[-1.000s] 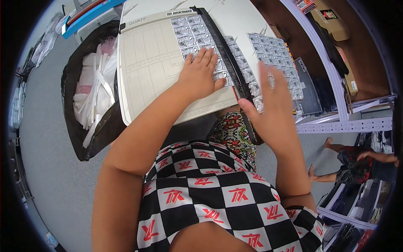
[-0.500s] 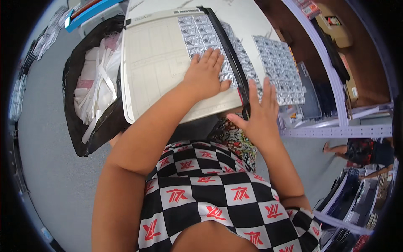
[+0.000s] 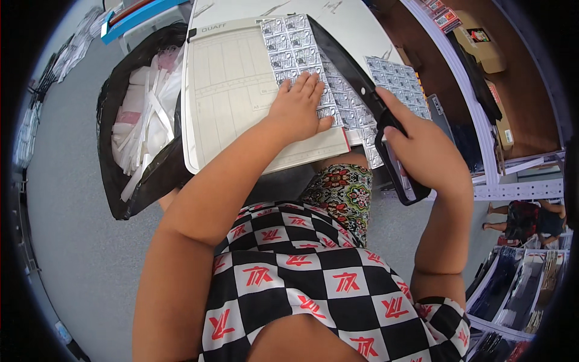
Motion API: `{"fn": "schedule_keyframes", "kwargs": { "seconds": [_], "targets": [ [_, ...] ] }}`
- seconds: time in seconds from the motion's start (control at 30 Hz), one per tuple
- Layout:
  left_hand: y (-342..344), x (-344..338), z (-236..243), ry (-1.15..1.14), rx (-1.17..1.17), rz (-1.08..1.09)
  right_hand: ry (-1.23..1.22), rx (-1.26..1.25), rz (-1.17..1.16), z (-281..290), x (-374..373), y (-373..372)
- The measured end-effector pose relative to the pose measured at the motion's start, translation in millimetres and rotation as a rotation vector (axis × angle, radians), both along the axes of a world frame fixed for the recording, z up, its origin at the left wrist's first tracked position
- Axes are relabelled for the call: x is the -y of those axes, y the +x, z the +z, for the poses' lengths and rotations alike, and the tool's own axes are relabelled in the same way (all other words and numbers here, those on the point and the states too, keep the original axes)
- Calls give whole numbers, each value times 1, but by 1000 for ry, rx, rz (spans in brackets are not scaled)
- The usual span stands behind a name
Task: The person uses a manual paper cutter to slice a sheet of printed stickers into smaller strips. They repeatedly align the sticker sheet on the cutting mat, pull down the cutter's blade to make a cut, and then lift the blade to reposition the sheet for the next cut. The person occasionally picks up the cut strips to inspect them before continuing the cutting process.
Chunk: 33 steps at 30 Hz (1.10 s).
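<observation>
A cream guillotine paper cutter (image 3: 223, 114) with ruled lines lies on the table. My left hand (image 3: 297, 108) is open and flat on a silver-grey printed label sheet (image 3: 288, 42), pressing it to the cutter's bed along the right edge. My right hand (image 3: 431, 145) is closed round the black handle (image 3: 405, 192) of the cutter's blade arm (image 3: 341, 54). That arm is swung out to the right, its handle end apart from the bed. More printed labels (image 3: 345, 96) show beyond the cutting edge, partly under the arm.
A black bin bag (image 3: 108, 145) full of white paper strips (image 3: 148, 114) stands left of the cutter. Another label sheet (image 3: 395, 75) lies at the table's right. Purple-white shelving (image 3: 476, 108) with cardboard boxes (image 3: 482, 42) rises at right. Another person (image 3: 531, 220) is beyond it.
My right hand has gone from open beside the cutter to gripping the handle. The blade arm has swung outward to the right, uncovering labels. My left hand stays flat on the sheet.
</observation>
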<state>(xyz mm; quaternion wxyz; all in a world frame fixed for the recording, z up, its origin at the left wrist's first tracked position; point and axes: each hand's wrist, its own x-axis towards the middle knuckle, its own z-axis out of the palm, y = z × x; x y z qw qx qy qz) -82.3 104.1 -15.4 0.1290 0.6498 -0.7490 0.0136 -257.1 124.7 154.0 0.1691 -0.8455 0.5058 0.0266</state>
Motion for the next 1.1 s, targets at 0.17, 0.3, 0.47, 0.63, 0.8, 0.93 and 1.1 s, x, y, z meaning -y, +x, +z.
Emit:
{"fn": "schedule_keyframes", "kwargs": {
  "seconds": [0.17, 0.3, 0.47, 0.63, 0.8, 0.93, 1.1],
  "targets": [
    [-2, 0, -1, -40, -32, 9, 10, -23, -57, -27, -9, -3],
    [-3, 0, -3, -54, -55, 25, -12, 19, -67, -61, -15, -13],
    [-1, -2, -3, -72, -66, 34, -37, -45, -62, -74, -18, -10],
    [-2, -2, -4, -87, -44, 38, -61, -44, -68, -95, -20, -14],
    [-1, -1, -5, -101, -59, 32, -56, -45, -83, -102, -20, -13],
    [-1, -2, -3, -93, -55, 32, -62, -46, -76, -106, -19, -14],
    [-1, -2, -2, -77, -43, 35, -43, -65, -67, -102, -19, -13]
  ]
}}
